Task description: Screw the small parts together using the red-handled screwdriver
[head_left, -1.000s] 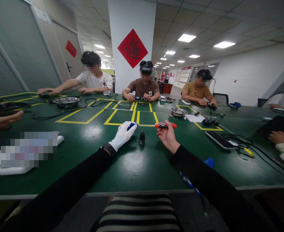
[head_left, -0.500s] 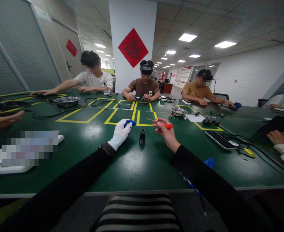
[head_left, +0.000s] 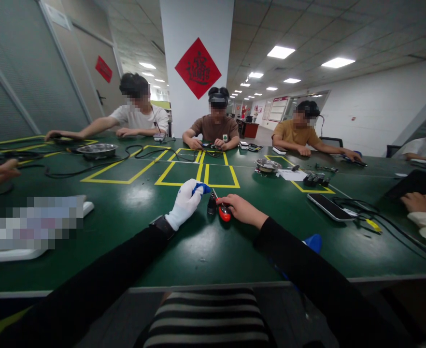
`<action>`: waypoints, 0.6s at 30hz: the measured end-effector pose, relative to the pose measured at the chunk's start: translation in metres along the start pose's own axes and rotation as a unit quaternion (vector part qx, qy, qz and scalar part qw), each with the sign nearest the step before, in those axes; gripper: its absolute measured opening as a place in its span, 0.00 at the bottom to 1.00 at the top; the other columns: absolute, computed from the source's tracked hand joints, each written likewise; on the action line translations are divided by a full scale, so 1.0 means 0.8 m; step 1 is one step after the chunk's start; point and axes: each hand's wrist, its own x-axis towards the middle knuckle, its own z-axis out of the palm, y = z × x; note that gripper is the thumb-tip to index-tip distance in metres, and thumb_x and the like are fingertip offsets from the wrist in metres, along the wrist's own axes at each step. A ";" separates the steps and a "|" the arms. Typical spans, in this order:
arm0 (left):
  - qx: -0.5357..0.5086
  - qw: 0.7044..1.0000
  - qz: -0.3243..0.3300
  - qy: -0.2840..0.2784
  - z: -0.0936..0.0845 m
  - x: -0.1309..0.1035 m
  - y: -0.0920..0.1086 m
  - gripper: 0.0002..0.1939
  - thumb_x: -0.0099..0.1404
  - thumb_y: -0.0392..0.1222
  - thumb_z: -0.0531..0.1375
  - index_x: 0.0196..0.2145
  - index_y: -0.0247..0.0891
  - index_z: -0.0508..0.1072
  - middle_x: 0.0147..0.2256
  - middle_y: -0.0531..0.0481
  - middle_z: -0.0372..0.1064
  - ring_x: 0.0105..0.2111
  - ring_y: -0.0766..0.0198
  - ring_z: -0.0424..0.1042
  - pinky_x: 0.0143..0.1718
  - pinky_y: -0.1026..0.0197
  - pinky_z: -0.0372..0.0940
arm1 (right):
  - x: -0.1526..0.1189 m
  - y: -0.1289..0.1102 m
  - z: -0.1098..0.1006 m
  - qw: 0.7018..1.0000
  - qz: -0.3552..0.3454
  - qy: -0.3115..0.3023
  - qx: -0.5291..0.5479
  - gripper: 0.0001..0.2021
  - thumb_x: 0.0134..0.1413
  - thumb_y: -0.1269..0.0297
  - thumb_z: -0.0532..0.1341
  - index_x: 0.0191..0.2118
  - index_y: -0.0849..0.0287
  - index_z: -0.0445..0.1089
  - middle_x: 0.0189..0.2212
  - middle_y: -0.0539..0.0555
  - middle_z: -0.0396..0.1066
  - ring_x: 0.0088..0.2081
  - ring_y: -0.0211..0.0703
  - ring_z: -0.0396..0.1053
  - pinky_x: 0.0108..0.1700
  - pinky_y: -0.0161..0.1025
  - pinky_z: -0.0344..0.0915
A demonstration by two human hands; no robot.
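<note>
My left hand point(head_left: 186, 203) wears a white glove with blue on the finger side. Its fingers are curled together, and whatever they hold, if anything, is hidden. Close by on the right, a small black tapered part point(head_left: 211, 205), like a drill chuck, stands upright on the table. My bare right hand point(head_left: 240, 208) has its fingers closed on a screwdriver point(head_left: 225, 215) with a red handle. The screwdriver is low beside the black part, handle toward me, with its thin shaft pointing away.
On the right lie a phone point(head_left: 329, 208), cables and several black parts point(head_left: 315, 180). Metal bowls point(head_left: 268, 166) sit farther back. A blue item point(head_left: 312, 243) lies near my right forearm. White flat cases are at left. Other people sit around the green table point(head_left: 133, 261).
My right hand has moved left and down, bringing the screwdriver from the air to beside the black part, its shaft now pointing away. My left hand has shifted slightly right.
</note>
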 end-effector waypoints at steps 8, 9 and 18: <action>0.016 0.998 0.055 0.028 0.000 -0.003 -0.003 0.08 0.64 0.41 0.57 0.36 0.36 0.75 0.33 0.48 0.72 0.34 0.61 0.70 0.38 0.58 0.66 | 0.001 -0.029 -0.008 0.984 -0.037 0.158 0.072 0.14 0.62 0.70 0.56 0.52 0.59 0.66 0.44 0.57 0.69 0.45 0.45 0.67 0.49 0.43 0.63; 0.024 0.997 0.069 0.030 0.000 -0.003 -0.002 0.08 0.64 0.41 0.58 0.37 0.37 0.75 0.34 0.48 0.73 0.36 0.60 0.70 0.39 0.58 0.66 | 0.001 -0.035 -0.010 0.980 -0.055 0.175 0.080 0.13 0.62 0.70 0.57 0.51 0.59 0.67 0.43 0.57 0.70 0.44 0.45 0.67 0.49 0.43 0.63; 0.114 0.976 0.182 0.027 0.007 -0.006 0.000 0.08 0.64 0.42 0.60 0.38 0.38 0.76 0.37 0.46 0.75 0.39 0.58 0.71 0.43 0.55 0.65 | 0.001 -0.048 -0.010 0.964 -0.103 0.210 0.129 0.09 0.62 0.69 0.57 0.45 0.57 0.70 0.40 0.55 0.71 0.41 0.44 0.68 0.45 0.42 0.66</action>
